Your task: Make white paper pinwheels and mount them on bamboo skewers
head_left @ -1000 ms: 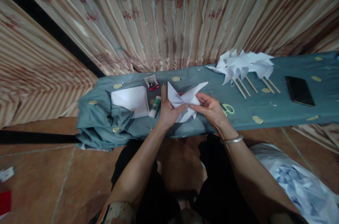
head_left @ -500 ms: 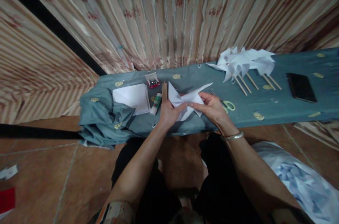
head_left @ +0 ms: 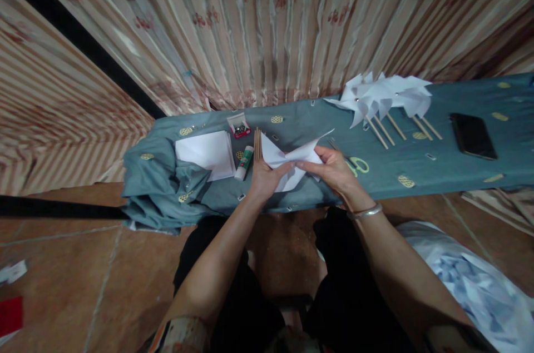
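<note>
A white paper pinwheel [head_left: 292, 159] with pointed blades is held between both my hands, over the near side of the cloth-covered bench. My left hand [head_left: 269, 178] grips its left side, the thumb pressing near the centre. From the right, my right hand [head_left: 334, 169] pinches it, thumb also at the centre; its fingers are partly behind the paper. Just beyond my left hand lie several wooden sticks [head_left: 257, 143]. A glue stick [head_left: 244, 163] is left of them. Green-handled scissors [head_left: 357, 166] lie right of my right hand, partly hidden by it.
On the blue-green cloth [head_left: 292, 114] sit a stack of white paper [head_left: 204, 154] and a small red box of metal pins [head_left: 240, 128]. Several finished pinwheels [head_left: 384, 97] on sticks and a black phone [head_left: 473, 136] lie at right. A plastic bag [head_left: 471, 281] stands on the floor.
Both hands keep hold of the paper pinwheel at its centre, with the thumbs barely shifted. The whole view has slid very slightly; the other things on the bench lie as before.
</note>
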{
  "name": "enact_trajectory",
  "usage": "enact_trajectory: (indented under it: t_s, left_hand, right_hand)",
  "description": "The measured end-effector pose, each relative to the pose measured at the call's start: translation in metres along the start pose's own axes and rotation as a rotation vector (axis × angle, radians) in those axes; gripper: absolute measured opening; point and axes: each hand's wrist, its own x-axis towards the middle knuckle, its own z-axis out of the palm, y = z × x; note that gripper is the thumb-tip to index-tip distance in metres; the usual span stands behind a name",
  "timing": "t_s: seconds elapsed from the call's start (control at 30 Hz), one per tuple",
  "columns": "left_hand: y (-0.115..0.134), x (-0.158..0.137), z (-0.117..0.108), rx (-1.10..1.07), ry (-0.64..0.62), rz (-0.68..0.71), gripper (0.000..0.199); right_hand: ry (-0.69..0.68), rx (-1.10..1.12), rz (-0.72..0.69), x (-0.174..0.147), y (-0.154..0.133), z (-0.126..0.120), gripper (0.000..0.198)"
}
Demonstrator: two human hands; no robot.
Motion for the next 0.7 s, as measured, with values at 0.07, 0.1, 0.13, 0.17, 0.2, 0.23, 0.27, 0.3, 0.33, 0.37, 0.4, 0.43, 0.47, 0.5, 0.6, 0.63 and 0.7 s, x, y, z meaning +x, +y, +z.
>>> enact_trajectory:
  t_s: [0.07,0.1,0.13,0.17,0.2,0.23,0.27,0.3,0.33,0.37,0.4,0.43,0.47,0.5,0.6,0.63,0.7]
  left_hand:
    - [-0.001,0.000,0.001,-0.027,0.010,-0.012,0.031]
    - [-0.001,0.000,0.001,-0.036,0.015,-0.015,0.031]
    - [-0.002,0.000,0.002,-0.043,0.020,-0.017,0.031]
    - [-0.002,0.000,0.002,-0.048,0.025,-0.019,0.031]
    - [-0.002,0.000,0.002,-0.051,0.029,-0.021,0.031]
    - [-0.002,0.000,0.003,-0.054,0.035,-0.023,0.030]
    - [-0.002,0.001,0.003,-0.057,0.042,-0.025,0.029]
    - [-0.002,0.001,0.003,-0.059,0.049,-0.027,0.028]
    - [-0.002,0.001,0.004,-0.060,0.057,-0.029,0.027]
    - [-0.002,0.001,0.004,-0.057,0.065,-0.030,0.026]
    - [-0.003,0.001,0.004,-0.051,0.072,-0.033,0.026]
    - [-0.003,0.001,0.004,-0.043,0.078,-0.036,0.025]
    - [-0.004,0.001,0.005,-0.035,0.083,-0.038,0.025]
    - [-0.005,0.001,0.005,-0.029,0.086,-0.038,0.025]
    - [-0.007,0.001,0.005,-0.031,0.087,-0.032,0.025]
    - [-0.007,0.002,0.005,-0.037,0.085,-0.029,0.025]
    - [-0.008,0.002,0.005,-0.054,0.085,-0.029,0.025]
  right_hand:
    - [-0.006,0.000,0.010,0.000,0.000,0.000,0.038]
    - [-0.005,-0.001,0.014,0.000,0.000,-0.001,0.038]
    - [0.000,-0.002,0.015,0.000,0.000,-0.001,0.038]
    - [0.007,-0.005,0.014,0.000,0.001,-0.002,0.038]
    - [0.014,-0.013,0.009,0.000,0.001,-0.002,0.037]
    - [0.021,-0.028,0.002,0.001,0.002,-0.002,0.037]
    - [0.026,-0.048,-0.006,0.001,0.002,-0.003,0.036]
    - [0.031,-0.071,-0.016,0.002,0.003,-0.003,0.035]
    - [0.037,-0.094,-0.026,0.002,0.004,-0.003,0.035]
    - [0.046,-0.114,-0.038,0.003,0.004,-0.003,0.035]
    - [0.055,-0.131,-0.049,0.003,0.005,-0.003,0.035]
    - [0.065,-0.147,-0.061,0.004,0.006,-0.003,0.035]
    - [0.073,-0.162,-0.072,0.005,0.008,-0.003,0.035]
    - [0.081,-0.172,-0.083,0.005,0.009,-0.003,0.036]
    - [0.093,-0.182,-0.100,0.006,0.011,-0.002,0.039]
    - [0.095,-0.182,-0.102,0.006,0.012,-0.002,0.040]
    - [0.092,-0.179,-0.098,0.006,0.011,-0.002,0.040]
